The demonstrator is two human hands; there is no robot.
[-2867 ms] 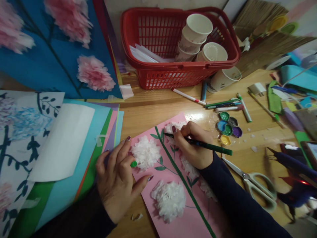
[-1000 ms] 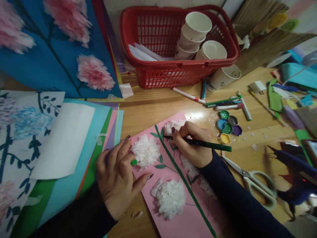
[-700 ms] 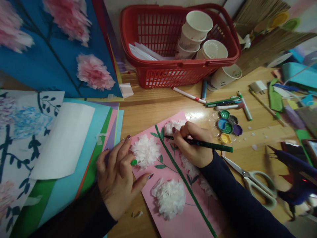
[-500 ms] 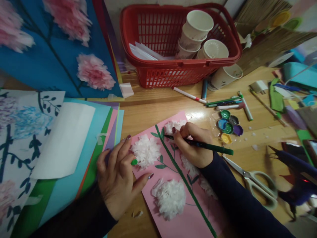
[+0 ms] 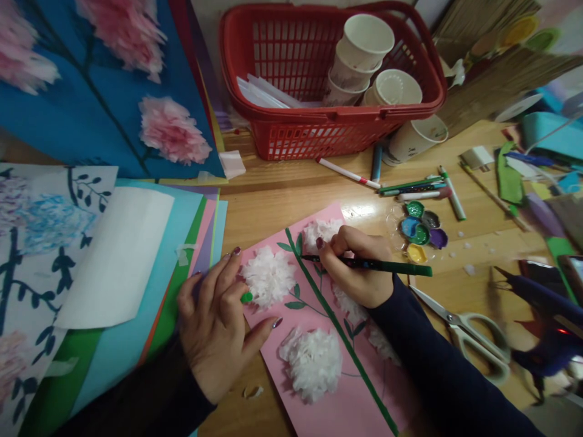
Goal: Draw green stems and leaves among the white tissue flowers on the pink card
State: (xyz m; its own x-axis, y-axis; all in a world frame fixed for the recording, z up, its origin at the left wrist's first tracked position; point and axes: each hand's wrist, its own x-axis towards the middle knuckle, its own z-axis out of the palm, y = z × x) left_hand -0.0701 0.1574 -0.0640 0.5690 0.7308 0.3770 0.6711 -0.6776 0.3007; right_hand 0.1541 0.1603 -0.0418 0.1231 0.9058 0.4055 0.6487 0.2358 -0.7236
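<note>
Right hand (image 5: 359,267) pinches the pen (image 5: 392,266), tip at the green stem (image 5: 319,294) on flat pink paper (image 5: 330,420). Left hand (image 5: 216,328), at the paper's edge, grips a cap (image 5: 246,297). Risk: dragging the right hand could crush the ruffled, round white flowers (image 5: 311,365); a slip could streak the paper.

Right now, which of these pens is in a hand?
The dark pen with the green end: it's gripped in the right hand, while the other pens lie untouched.
</note>
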